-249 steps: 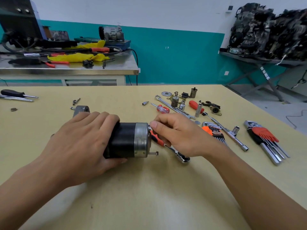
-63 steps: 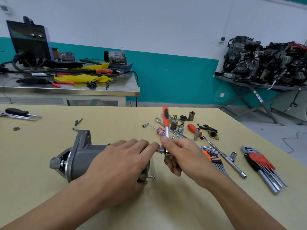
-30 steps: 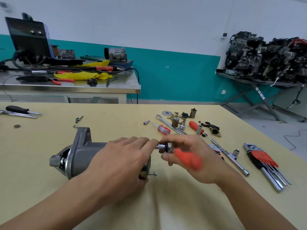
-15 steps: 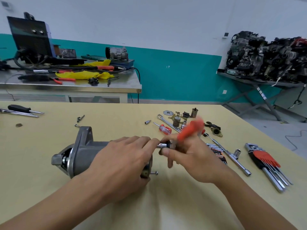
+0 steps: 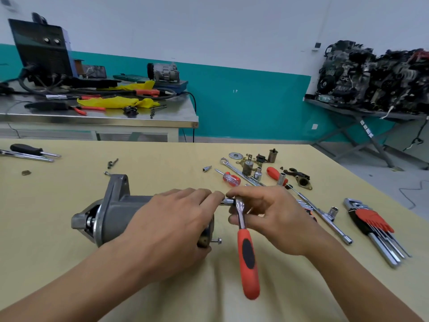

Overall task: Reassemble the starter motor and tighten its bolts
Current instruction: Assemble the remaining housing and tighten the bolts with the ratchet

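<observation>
Orange ratchet handle (image 5: 249, 259), swung from far toward near tabletop edge, suggests another tightening stroke; right hand (image 5: 274, 219) pinches its head, left hand (image 5: 171, 228) grips the starter motor (image 5: 116, 212).

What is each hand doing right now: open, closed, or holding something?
Left hand: closed around the starter motor.
Right hand: holding the ratchet near its head.

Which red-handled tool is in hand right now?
The ratchet, its head pinched by the right hand at the end of the motor. The small screwdriver and the hex keys lie untouched on the table.
</observation>
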### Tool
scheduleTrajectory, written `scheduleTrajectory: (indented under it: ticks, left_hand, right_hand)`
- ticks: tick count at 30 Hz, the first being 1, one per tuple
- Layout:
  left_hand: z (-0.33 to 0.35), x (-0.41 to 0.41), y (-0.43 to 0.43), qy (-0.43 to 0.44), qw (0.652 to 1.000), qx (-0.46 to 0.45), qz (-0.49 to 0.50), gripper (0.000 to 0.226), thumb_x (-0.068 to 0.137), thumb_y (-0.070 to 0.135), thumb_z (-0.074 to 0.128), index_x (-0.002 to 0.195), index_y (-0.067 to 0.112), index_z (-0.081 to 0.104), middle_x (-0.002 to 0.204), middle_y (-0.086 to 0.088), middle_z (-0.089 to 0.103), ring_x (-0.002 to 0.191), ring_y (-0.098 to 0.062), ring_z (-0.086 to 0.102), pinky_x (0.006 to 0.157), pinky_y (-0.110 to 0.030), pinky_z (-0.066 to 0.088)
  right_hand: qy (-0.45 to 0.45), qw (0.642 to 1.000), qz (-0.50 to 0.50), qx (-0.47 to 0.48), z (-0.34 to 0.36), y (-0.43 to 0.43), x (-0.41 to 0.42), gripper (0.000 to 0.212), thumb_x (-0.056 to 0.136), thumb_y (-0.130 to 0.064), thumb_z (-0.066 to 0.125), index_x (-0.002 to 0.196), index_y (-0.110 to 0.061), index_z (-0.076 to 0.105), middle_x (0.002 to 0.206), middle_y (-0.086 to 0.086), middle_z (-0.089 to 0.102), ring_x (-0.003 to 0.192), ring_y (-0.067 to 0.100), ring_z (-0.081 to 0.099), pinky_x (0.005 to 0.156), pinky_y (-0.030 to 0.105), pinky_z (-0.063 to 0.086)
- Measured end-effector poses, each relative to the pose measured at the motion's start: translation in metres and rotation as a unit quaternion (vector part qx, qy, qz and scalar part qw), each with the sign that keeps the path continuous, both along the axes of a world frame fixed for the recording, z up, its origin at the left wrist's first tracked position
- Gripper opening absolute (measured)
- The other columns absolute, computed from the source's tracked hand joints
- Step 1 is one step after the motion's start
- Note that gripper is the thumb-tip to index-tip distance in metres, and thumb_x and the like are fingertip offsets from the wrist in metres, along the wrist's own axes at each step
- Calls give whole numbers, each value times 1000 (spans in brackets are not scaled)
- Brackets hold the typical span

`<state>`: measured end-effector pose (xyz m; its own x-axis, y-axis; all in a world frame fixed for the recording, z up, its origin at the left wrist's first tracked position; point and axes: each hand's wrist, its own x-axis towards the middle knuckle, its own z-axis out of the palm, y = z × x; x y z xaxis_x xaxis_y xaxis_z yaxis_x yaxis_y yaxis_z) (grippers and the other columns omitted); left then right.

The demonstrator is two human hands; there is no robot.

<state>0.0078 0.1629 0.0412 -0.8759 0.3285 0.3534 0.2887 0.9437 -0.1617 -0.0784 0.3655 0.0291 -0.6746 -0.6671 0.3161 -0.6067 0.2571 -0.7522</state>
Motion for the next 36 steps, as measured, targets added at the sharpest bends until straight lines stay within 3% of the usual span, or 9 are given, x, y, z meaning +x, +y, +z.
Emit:
scheduleTrajectory:
  ticks: [3, 6, 9, 13, 16, 22, 26, 29, 36]
  left_hand:
    - [0, 0, 0, 9, 1000, -13, 2, 74, 51, 51, 83, 117, 24, 62, 97, 8, 71, 81, -16, 69, 64, -30, 57]
    - [2, 1, 1, 3, 1000, -9, 5, 77, 55, 52, 81, 123, 24, 57, 97, 8, 70, 84, -17, 69, 66, -32, 58]
    - [3, 2, 1, -9, 1000, -10, 2, 76, 57, 53, 81, 125, 28, 55, 101, 10, 68, 87, -16, 68, 69, -31, 57]
    - [3, 2, 0, -3, 1000, -8, 0, 76, 58, 53, 80, 126, 29, 56, 105, 10, 69, 90, -15, 68, 71, -30, 57]
    - [3, 1, 0, 0, 1000, -11, 8, 76, 53, 53, 84, 120, 25, 62, 101, 9, 71, 84, -16, 69, 66, -30, 58]
    - [2, 1, 1, -3, 1000, -10, 11, 64, 60, 51, 78, 116, 25, 60, 103, 9, 69, 87, -15, 68, 70, -30, 57]
    - [2, 1, 1, 3, 1000, -9, 4, 76, 57, 52, 79, 126, 29, 56, 102, 11, 69, 86, -15, 69, 66, -31, 57]
    - [2, 0, 1, 7, 1000, -14, 6, 77, 51, 53, 83, 121, 27, 61, 98, 11, 70, 80, -15, 69, 62, -30, 55]
    - [1, 0, 1, 10, 999, -30, 7, 83, 53, 56, 83, 125, 24, 57, 99, 10, 69, 80, -14, 69, 65, -30, 56]
  right_hand:
    - [-54, 998, -6, -35, 4, -5, 5, 7, 91, -27, 70, 96, -22, 71, 75, 4, 70, 63, 19, 67, 60, 32, 56]
    - [-199, 977, -75, -32, 5, -16, 7, 47, 91, -55, 55, 75, -12, 66, 53, 5, 61, 41, 18, 53, 44, 22, 41]
    - [-276, 956, -95, -37, 6, -19, 8, 54, 92, -57, 53, 73, -8, 65, 49, 5, 54, 39, 16, 43, 41, 20, 35]
    - [-64, 998, -23, -2, 8, -6, 7, 11, 94, -34, 66, 85, -30, 70, 75, 0, 70, 63, 13, 64, 59, 26, 50]
    - [-13, 1000, -9, 8, 8, -3, 5, 10, 93, -29, 69, 86, -22, 71, 77, -7, 68, 67, 11, 62, 61, 23, 49]
    - [-351, 928, -60, -108, 8, -20, 9, 41, 79, -48, 68, 80, -7, 68, 56, 3, 55, 44, 13, 44, 43, 20, 38]
    - [-84, 996, -17, -13, 9, -7, 7, 8, 90, -29, 71, 90, -21, 73, 70, -4, 66, 63, 11, 60, 60, 24, 48]
    - [16, 1000, 14, 16, 5, -2, 3, 9, 91, -23, 72, 100, -24, 72, 77, -4, 64, 71, 13, 57, 67, 32, 49]
    - [-356, 923, -101, -107, 4, -28, 10, 50, 74, -63, 63, 64, -16, 72, 56, 9, 58, 40, 15, 40, 39, 21, 32]
